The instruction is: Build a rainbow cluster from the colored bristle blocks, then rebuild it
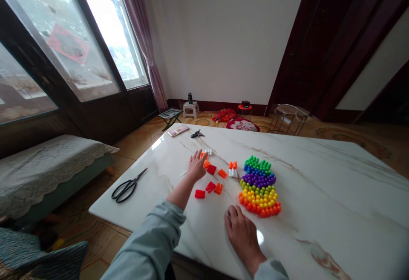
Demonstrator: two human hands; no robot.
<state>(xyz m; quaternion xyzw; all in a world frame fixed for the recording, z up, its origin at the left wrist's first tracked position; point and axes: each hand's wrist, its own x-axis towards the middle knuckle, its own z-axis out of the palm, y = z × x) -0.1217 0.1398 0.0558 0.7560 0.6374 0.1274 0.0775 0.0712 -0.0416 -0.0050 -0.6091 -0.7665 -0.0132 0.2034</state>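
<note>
My left hand (195, 168) reaches over the table with its fingers stretched out, at an orange plastic piece (206, 163) that they partly cover. Just beyond lie small white pieces (208, 151). Close by are red pieces (211, 169) and orange pieces (223, 173), scattered flat. Orange and white pieces (233, 169) lie side by side farther right. My right hand (242, 234) rests on the tabletop near the front, fingers curled in, with nothing visible in it. Beyond it sits a cluster of round beads (258, 180) in rows of green, blue, purple, olive, yellow and orange.
Black-handled scissors (129, 186) lie at the left of the marble-patterned table (319, 194). A phone (178, 131) and a small dark tool (197, 134) are near the far edge. Stools (191, 108) stand beyond, and a cloth-covered bench (54, 165) is at left.
</note>
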